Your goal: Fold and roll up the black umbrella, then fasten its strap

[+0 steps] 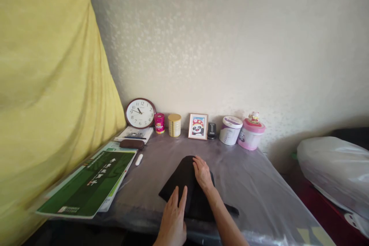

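Touching matte, folded black fabric (179,178)

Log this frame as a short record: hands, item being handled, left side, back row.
left hand: over the near side of the black item, fingers extended; contact unclear
right hand: resting on the black item's upper part; grip unclear
item: black item, seemingly fabric, on the table; a narrow strip sticks out at right
left side: green book, brown case, small white object
back row, left to right: clock, pink tin, yellow-lidded can, panda picture, black object, purple-and-white tub, pink-lidded tub
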Action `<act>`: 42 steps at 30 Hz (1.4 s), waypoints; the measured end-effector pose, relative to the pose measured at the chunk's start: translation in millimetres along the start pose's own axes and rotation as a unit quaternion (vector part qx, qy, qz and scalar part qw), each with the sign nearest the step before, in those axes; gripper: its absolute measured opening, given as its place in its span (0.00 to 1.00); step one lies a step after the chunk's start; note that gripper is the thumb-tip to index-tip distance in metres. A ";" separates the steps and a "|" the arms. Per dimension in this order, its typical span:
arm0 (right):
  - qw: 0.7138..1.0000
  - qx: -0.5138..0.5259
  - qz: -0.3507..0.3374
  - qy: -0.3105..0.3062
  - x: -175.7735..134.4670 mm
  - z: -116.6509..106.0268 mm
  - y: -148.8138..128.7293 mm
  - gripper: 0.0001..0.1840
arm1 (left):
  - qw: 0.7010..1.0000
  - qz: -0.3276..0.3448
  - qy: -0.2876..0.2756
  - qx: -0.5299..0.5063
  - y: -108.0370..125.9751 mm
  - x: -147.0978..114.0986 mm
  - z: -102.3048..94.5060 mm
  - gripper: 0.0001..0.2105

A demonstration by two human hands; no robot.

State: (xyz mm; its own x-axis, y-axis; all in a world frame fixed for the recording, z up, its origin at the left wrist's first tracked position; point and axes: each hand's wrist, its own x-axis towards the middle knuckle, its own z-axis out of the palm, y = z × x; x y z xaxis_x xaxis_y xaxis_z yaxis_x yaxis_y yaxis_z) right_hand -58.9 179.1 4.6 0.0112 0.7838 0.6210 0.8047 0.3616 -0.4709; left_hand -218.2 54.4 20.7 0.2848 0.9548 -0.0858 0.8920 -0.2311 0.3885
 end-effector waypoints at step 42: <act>0.923 0.259 0.284 0.017 -26.6 -60.4 -13.4 0.26 | 0.996 0.022 0.058 -0.062 -10.1 -0.9 6.5 0.43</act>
State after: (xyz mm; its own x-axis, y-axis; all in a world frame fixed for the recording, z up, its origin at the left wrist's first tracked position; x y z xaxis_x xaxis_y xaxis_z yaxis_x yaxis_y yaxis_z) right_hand -34.2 122.9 32.3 0.3693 0.9082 0.1968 0.2723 0.0968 -0.9573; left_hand -225.1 54.7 10.8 0.2746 0.9608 0.0377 0.8266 -0.2559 0.5012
